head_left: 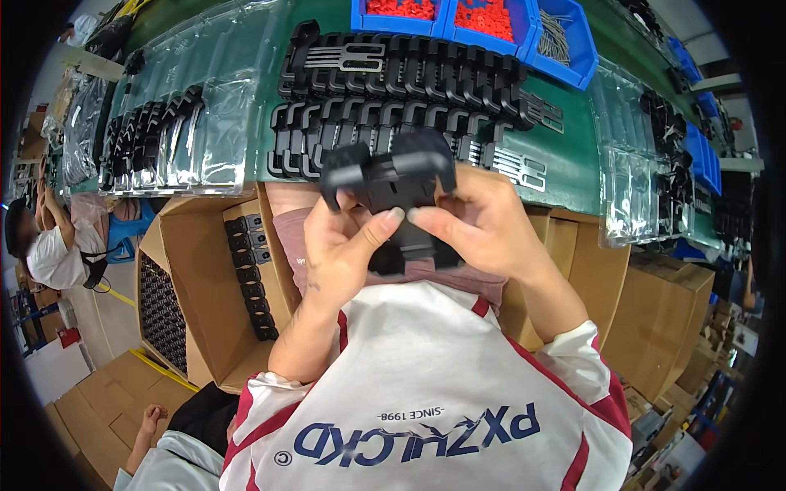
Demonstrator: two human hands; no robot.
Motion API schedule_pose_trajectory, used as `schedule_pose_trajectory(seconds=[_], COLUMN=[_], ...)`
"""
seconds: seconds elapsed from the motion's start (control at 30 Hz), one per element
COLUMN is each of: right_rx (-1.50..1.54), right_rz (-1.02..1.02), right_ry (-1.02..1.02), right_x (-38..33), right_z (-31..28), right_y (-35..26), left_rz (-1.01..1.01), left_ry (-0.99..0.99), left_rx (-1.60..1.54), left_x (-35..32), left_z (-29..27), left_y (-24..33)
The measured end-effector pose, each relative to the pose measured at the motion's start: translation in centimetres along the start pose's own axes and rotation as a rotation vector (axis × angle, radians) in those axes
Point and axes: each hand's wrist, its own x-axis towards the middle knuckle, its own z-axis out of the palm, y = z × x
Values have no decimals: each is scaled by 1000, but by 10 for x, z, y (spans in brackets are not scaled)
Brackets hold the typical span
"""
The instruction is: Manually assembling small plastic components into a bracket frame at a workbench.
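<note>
Between my two hands, above my lap at the table's near edge, is a black plastic clamp-style holder (399,190) with hooked arms at its top. My left hand (337,250) grips its left side, thumb pressed to the front. On the other side my right hand (490,222) holds it too, with the thumb near the middle; my fingers behind it are mostly hidden. Just beyond lie two rows of similar black holders (409,67) on the green table (565,168). Flat forked metal pieces (360,57) rest on the far row, and more metal pieces (524,166) lie at the near row's right end.
Blue bins (573,75) at the back hold red parts (485,20) and thin metal pins (554,37). Clear plastic trays (229,135) with black parts flank the rows. Open cardboard boxes (201,278) stand below the table's edge. Another person (61,254) is at the far left, another at lower left.
</note>
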Motion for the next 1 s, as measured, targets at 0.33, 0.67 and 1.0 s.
schedule_pose_trajectory(seconds=[0.33,0.67,1.0], right_rx=[396,472,659], right_rz=[-549,-433,-49], right_ry=[342,473,-35], right_x=[4,8,12], right_z=[26,35,37], right_y=[-6,1,-20], left_rz=[446,406,180], left_ry=[-117,78,-251], left_rx=[-19,172,-336], left_x=[12,14,11], left_z=[31,49,20], left_y=[3,2,18])
